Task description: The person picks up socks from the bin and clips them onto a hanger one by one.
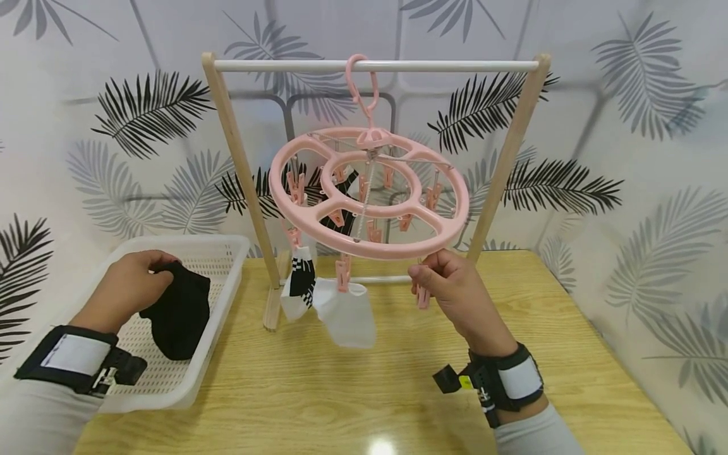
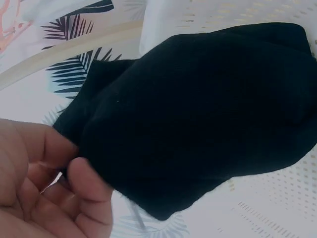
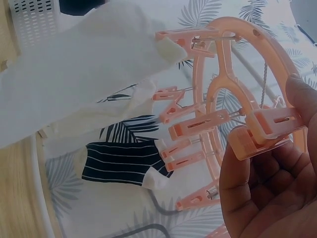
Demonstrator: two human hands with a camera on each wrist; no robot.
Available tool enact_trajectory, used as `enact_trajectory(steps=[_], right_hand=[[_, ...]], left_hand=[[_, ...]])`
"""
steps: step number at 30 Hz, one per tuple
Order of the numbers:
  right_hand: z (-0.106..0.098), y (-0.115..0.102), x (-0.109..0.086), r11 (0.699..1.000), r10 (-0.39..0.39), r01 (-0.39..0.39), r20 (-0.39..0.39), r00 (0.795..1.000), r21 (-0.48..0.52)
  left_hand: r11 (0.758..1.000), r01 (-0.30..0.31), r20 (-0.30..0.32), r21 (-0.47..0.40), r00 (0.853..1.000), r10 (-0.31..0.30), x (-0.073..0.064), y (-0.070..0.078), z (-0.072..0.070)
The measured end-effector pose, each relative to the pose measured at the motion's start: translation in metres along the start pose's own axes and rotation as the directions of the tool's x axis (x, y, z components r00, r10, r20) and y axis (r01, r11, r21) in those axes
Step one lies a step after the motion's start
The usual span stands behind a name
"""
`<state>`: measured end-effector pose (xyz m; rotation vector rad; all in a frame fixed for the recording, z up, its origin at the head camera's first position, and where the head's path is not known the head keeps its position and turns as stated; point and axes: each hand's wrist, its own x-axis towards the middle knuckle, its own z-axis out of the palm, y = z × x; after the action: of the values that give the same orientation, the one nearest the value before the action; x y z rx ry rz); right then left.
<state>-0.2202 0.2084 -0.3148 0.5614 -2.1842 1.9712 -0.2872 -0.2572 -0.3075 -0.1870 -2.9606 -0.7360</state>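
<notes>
In the head view my left hand pinches the top edge of a black sock, which hangs over a white basket. The left wrist view shows the sock's dark cloth spreading away from my thumb and fingers. My right hand holds a pink clothespin under the near right rim of a round pink drying hanger. A white sock and a black-and-white sock hang from other clothespins. Farther back hangs a black striped sock.
The hanger's hook loops over the white bar of a rack with wooden legs. Rack and basket stand on a wood-grain table. Behind it is a leaf-patterned backdrop. Several clothespins dangle around the hanger's rings.
</notes>
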Motion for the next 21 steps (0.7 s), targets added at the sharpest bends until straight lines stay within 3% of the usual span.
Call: enact_trajectory(steps=[4,8,12,16,21], right_hand=[[-0.001,0.0,0.0,1.0,-0.002,0.002,-0.003,1.0,0.002],[-0.001,0.0,0.0,1.0,0.006,-0.006,-0.011,1.0,-0.009],[-0.001,0.001,0.0,1.0,0.007,-0.007,-0.013,1.0,-0.016],[-0.001,0.001,-0.001,1.0,0.0,-0.001,-0.01,1.0,-0.009],[0.001,0.001,-0.001,1.0,-0.003,0.003,-0.003,1.0,-0.003]], left_hand=[[1.0,0.027,0.052,-0.011,0.998,-0.026,0.001,0.001,-0.001],[1.0,-0.005,0.077,0.021,0.997,0.003,0.002,-0.001,-0.001],[0.993,-0.061,-0.012,0.103,0.998,0.062,0.0,-0.001,0.001],[0.981,-0.088,-0.13,0.174,0.985,0.112,-0.008,0.006,0.006],[0.978,-0.086,-0.118,0.188,0.987,0.109,-0.02,0.014,0.01]])
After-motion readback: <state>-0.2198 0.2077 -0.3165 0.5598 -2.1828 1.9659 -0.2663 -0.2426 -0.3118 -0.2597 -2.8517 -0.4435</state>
